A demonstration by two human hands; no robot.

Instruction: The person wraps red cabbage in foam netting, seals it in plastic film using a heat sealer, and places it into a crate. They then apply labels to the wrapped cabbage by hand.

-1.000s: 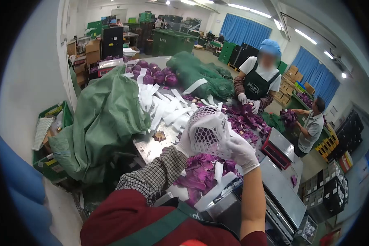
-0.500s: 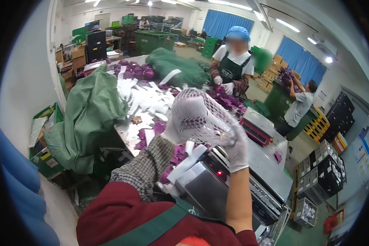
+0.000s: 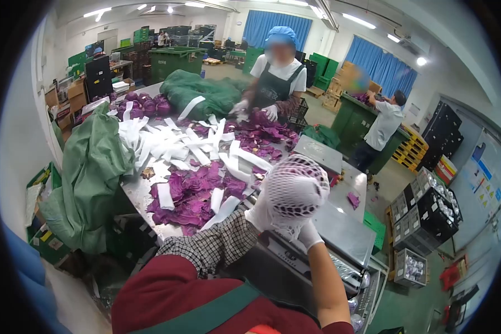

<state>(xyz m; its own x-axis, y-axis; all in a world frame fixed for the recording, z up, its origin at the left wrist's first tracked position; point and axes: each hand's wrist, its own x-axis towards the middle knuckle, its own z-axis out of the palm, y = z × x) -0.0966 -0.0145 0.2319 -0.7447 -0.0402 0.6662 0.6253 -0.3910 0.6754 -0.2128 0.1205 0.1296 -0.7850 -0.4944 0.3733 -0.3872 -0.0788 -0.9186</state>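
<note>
A purple cabbage [image 3: 299, 186] in a white net sleeve is held up over the front of the table, by the metal machine [image 3: 273, 273]. My left hand [image 3: 264, 210], in a white glove, is closed round its left side. Gloved too, my right hand [image 3: 308, 232] grips the gathered netting below the cabbage; its fingers are partly hidden. To the left, white foam strips [image 3: 195, 147] and loose purple leaves [image 3: 192, 192] lie on the steel table [image 3: 134, 192].
Across the table a person [image 3: 278, 78] in a blue cap handles purple leaves. Green netting [image 3: 197, 94] and cabbages [image 3: 145, 104] lie at the back. A green sheet [image 3: 86, 178] hangs at left; crates [image 3: 428, 211] and another person [image 3: 381, 128] are at right.
The net, earlier stretched loosely between my hands, is now drawn snugly round the cabbage. My right hand has moved down and left to its underside. The view has shifted, uncovering more leaves.
</note>
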